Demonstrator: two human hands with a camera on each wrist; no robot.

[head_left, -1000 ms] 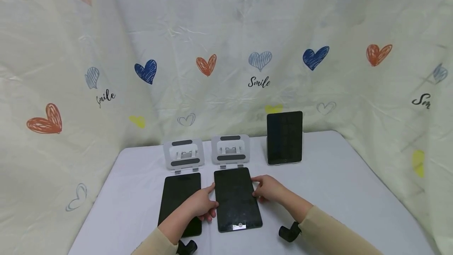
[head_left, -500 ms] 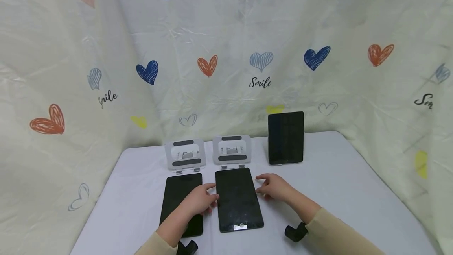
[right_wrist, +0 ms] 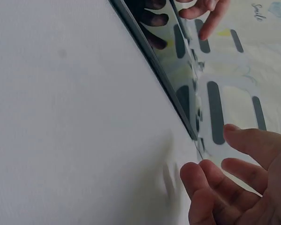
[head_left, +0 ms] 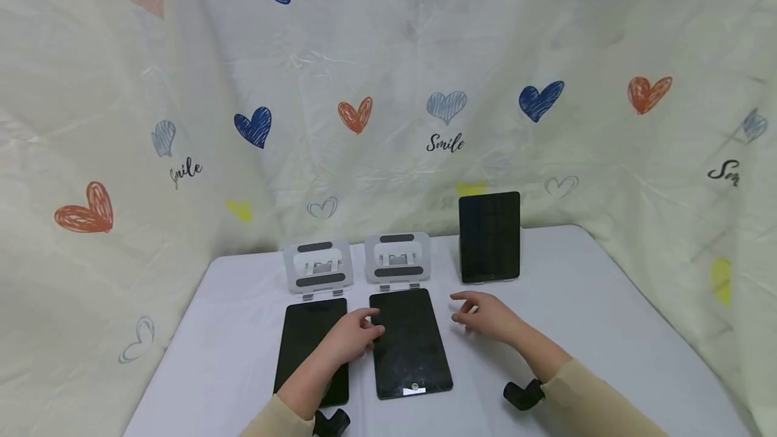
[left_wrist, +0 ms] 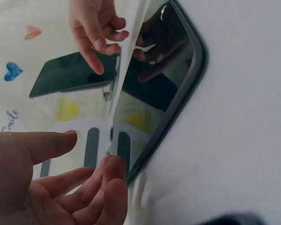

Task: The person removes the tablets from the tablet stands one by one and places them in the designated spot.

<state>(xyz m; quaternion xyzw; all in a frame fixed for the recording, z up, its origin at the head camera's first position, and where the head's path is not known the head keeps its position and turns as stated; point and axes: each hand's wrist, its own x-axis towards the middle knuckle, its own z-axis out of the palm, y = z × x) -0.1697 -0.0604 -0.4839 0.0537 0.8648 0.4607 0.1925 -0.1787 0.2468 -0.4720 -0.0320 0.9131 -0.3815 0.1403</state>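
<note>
Two dark tablets lie flat on the white table: a left tablet and a middle tablet. My left hand lies over the gap between them, its relaxed fingertips at the middle tablet's left edge. My right hand hovers just right of that tablet, fingers loose, holding nothing and apart from it. In the left wrist view my left hand spreads beside the tablet's corner. In the right wrist view my right hand hangs near the tablet's edge.
Two empty grey-and-white stands stand behind the flat tablets. A third tablet stands upright at the back right. A heart-print curtain closes in the table on three sides.
My right hand has drawn away from the middle tablet's right edge, to the right. My left hand has shifted slightly forward along the left edge. The tablets have not moved.
</note>
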